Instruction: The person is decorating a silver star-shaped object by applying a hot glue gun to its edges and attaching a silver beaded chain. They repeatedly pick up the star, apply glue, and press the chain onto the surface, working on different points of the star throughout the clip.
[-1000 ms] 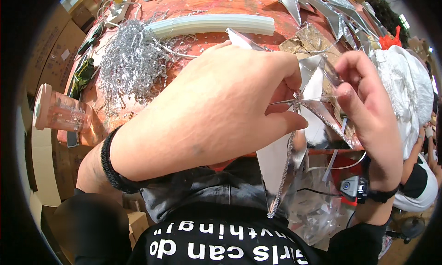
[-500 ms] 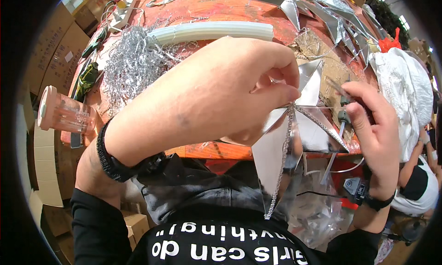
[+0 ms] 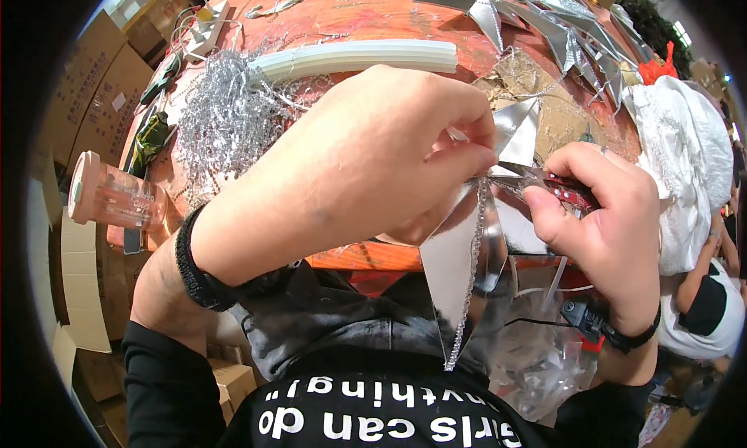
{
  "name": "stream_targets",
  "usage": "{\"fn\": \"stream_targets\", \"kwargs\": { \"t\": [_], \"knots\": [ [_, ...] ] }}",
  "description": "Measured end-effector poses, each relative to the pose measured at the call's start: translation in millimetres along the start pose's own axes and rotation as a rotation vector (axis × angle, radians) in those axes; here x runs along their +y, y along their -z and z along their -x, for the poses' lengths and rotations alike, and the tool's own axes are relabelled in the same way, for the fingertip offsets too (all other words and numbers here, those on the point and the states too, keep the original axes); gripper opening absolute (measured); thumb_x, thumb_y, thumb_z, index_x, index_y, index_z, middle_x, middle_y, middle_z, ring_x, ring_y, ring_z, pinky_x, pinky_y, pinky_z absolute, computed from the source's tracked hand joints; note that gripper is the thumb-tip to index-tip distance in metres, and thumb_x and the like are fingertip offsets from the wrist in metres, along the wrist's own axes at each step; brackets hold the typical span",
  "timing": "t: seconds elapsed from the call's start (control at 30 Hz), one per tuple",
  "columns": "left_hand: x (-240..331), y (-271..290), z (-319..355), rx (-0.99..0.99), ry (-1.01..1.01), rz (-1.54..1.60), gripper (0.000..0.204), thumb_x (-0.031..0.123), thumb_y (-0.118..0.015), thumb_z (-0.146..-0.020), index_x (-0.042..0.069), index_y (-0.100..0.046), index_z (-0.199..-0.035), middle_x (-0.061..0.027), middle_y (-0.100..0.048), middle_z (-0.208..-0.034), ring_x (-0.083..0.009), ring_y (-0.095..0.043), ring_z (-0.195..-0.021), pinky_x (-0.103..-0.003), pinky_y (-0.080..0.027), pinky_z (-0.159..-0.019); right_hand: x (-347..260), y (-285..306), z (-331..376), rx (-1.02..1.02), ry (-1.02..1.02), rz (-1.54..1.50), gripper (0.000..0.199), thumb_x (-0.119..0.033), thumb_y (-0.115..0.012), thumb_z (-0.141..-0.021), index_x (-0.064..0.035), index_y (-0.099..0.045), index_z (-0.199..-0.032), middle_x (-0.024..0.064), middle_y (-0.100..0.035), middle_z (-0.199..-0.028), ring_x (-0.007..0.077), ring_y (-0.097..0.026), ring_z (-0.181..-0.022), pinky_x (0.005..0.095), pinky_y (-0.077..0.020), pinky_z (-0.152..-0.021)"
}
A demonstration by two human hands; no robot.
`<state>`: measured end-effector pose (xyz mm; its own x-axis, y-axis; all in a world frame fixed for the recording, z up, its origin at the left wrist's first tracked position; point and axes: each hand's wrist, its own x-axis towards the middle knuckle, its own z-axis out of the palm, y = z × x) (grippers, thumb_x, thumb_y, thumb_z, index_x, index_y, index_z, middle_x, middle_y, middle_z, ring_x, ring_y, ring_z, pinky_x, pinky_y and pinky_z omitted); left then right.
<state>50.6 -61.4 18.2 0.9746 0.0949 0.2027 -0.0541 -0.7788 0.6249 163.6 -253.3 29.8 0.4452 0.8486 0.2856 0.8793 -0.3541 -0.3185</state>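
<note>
A mirrored silver star (image 3: pixel 447 273) hangs partly over the table's front edge, one long point toward my lap. Glittery silver trim (image 3: pixel 472 281) runs down the ridge of that point. My left hand (image 3: pixel 428 113) is closed in a pinch at the star's middle, by the trim's upper end; what lies between its fingertips is mostly hidden. In my right hand (image 3: pixel 611 222) is a pair of snips (image 3: pixel 572 191) with red, pale-dotted handles, its dark blades at the star's middle, close to my left fingertips. My left forearm covers part of the table.
Silver tinsel trim (image 3: pixel 226 121) lies heaped at left, beside pale glue sticks (image 3: pixel 358 57). Several silver stars (image 3: pixel 486 16) lie at the far right. A pinkish plastic jar (image 3: pixel 117 191) is at the left edge, white cloth (image 3: pixel 677 160) at right. Another person (image 3: pixel 704 308) is at far right.
My right hand has moved left to the star's middle, bringing the snips' blades beside my left fingertips. My left hand and the star have shifted slightly left, the pinch unchanged.
</note>
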Motion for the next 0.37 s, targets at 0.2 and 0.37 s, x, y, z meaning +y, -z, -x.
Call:
{"fn": "stream_targets", "kwargs": {
  "t": [0.2,0.37],
  "knots": [
    [1.3,-1.8,0.0,0.018,-0.023,-0.009,0.011,0.014,-0.063,-0.082,0.004,-0.065,-0.087,-0.0037,-0.066,-0.078,-0.0114,-0.062,-0.073,-0.026,-0.045,-0.055,-1.1,0.0,-0.2,-0.011,0.015,0.049,0.024,-0.02,-0.069,-0.067,-0.0007,-0.058,-0.075,0.0099,-0.053,-0.062,0.0221,-0.05,-0.054,0.0312,-0.0381,-0.052],
    [1.4,-3.8,1.0,0.056,-0.071,-0.071,0.011,0.014,-0.064,-0.082,0.005,-0.065,-0.088,-0.0029,-0.066,-0.079,-0.0118,-0.062,-0.074,-0.024,-0.047,-0.055,-0.8,-6.5,-2.4,0.024,0.091,0.046,0.023,-0.021,-0.069,-0.067,-0.0015,-0.059,-0.075,0.0117,-0.055,-0.063,0.0224,-0.053,-0.055,0.0322,-0.0396,-0.052]
  ]
}}
